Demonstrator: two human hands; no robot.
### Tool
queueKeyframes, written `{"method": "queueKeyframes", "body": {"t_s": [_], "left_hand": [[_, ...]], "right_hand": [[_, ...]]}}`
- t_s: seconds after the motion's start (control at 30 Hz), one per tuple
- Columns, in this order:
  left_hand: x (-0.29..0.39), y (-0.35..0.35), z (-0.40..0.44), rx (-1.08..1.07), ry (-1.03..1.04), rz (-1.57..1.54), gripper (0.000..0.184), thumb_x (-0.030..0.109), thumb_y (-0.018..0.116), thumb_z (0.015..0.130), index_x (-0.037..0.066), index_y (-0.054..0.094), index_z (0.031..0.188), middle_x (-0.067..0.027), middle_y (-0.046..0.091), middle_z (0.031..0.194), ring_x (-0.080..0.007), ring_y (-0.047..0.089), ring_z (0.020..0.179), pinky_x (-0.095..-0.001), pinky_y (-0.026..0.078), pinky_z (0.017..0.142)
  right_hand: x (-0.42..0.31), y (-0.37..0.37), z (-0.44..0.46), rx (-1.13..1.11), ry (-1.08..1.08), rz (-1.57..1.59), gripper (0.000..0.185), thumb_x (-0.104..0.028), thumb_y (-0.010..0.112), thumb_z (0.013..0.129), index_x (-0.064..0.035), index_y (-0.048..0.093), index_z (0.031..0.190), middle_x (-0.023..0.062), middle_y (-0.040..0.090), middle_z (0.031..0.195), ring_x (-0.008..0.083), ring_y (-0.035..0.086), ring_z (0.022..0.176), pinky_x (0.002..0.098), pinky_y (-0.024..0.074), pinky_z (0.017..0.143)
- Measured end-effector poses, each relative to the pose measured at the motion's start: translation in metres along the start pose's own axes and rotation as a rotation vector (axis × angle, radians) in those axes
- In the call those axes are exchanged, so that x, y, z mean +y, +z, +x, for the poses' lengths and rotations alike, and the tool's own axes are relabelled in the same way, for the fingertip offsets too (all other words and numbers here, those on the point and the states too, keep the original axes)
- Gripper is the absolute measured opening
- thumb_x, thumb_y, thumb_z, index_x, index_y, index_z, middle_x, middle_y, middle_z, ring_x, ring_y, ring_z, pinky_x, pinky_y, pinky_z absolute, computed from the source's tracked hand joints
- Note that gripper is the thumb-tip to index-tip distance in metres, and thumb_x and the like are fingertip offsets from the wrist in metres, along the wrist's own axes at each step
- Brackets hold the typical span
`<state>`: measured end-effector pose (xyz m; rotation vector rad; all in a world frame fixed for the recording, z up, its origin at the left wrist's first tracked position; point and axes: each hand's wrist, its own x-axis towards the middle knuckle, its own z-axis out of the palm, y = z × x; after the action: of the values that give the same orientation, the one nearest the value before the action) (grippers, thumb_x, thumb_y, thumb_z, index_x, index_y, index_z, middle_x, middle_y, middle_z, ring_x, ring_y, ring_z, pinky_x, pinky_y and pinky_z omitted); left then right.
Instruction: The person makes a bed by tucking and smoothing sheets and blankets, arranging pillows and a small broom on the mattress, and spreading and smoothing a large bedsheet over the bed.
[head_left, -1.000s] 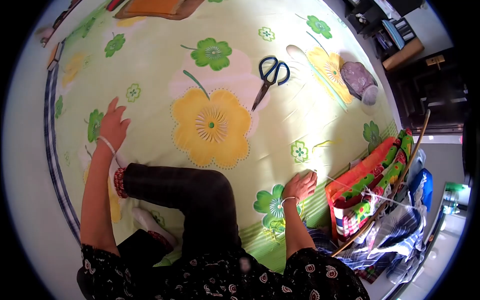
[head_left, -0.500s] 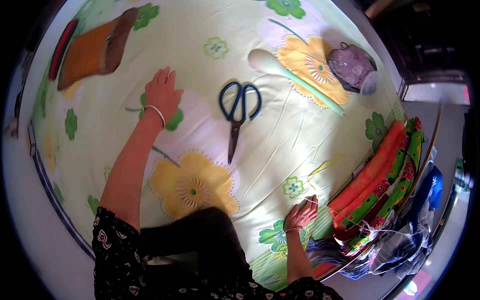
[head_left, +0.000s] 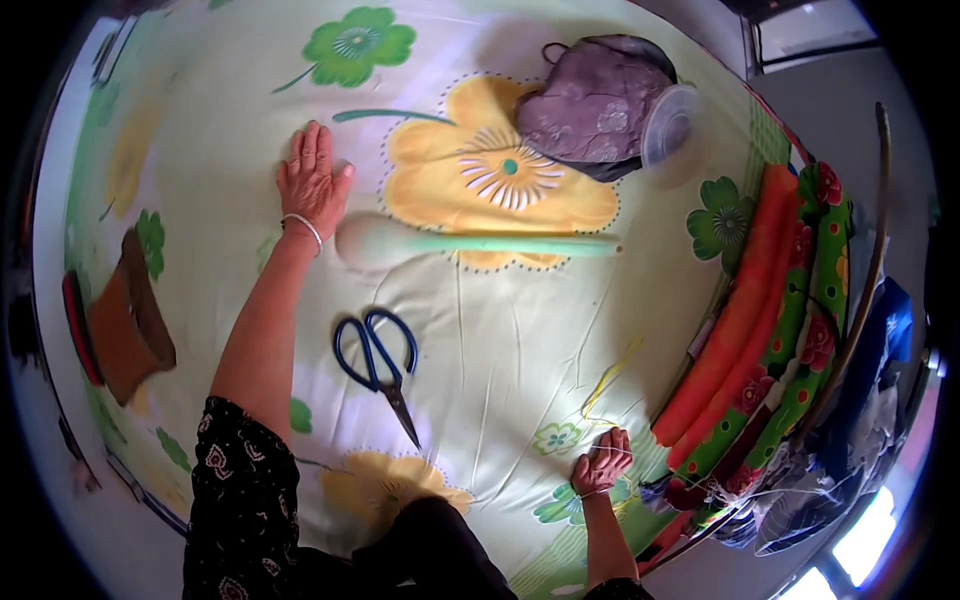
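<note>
My left hand (head_left: 315,185) lies palm down on the flowered bedsheet (head_left: 520,350), fingers stretched out. Just to its right is a spoon-shaped item (head_left: 480,243) with a pale round head and a light green handle. Below it lies a pair of scissors (head_left: 380,370) with dark blue handles, blades pointing down and right. My right hand (head_left: 602,462) rests on the sheet at lower right, fingers extended and slightly apart. A thin white thread crosses by its fingers, and a yellow thread (head_left: 603,388) lies just above.
A purple-grey fabric bag (head_left: 590,105) with a clear round plastic piece (head_left: 670,127) lies at the top. Rolled orange cloth (head_left: 735,310) and green floral cloth (head_left: 815,340) line the right edge. A brown item (head_left: 130,325) sits at far left.
The view has turned, so the scissors and brown item appear lower and further left. My left hand has slid forward, beside the pale round head. My right hand stays near the yellow thread.
</note>
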<state>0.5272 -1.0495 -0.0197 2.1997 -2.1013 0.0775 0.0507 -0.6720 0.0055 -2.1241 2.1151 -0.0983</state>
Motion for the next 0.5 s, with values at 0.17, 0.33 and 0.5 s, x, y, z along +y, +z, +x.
{"method": "queueKeyframes", "body": {"t_s": [0.17,0.33,0.5], "left_hand": [[0.017,0.010,0.062,0.086,-0.029,0.079,0.061,0.038,0.043,0.084,0.009,0.026,0.135,-0.0075,0.022,0.143,-0.0256,0.018,0.132,-0.0486,0.012,0.103],[0.020,-0.005,0.085,0.079,0.003,-0.030,0.060,0.037,0.045,0.083,0.006,0.030,0.132,-0.0117,0.026,0.140,-0.0262,0.021,0.130,-0.0453,0.016,0.102],[0.019,-0.007,0.088,0.053,0.009,-0.043,0.061,0.035,0.045,0.082,0.004,0.029,0.132,-0.0116,0.025,0.140,-0.0268,0.021,0.130,-0.0453,0.015,0.102]], "right_hand": [[-0.012,-0.015,0.012,-0.037,0.038,-0.037,0.047,-0.034,0.043,0.083,-0.0030,0.042,0.119,0.0158,0.042,0.123,0.0373,0.039,0.114,0.0490,0.0295,0.090],[-0.057,-0.061,0.087,-0.135,0.285,0.009,0.036,-0.025,0.054,0.078,-0.0020,0.050,0.105,0.0155,0.046,0.119,0.0345,0.041,0.111,0.0474,0.0295,0.092],[-0.143,-0.133,0.378,0.005,-0.158,0.101,0.061,-0.034,0.070,0.062,-0.0118,0.051,0.116,0.0101,0.041,0.127,0.0346,0.033,0.120,0.0516,0.0253,0.094]]}}
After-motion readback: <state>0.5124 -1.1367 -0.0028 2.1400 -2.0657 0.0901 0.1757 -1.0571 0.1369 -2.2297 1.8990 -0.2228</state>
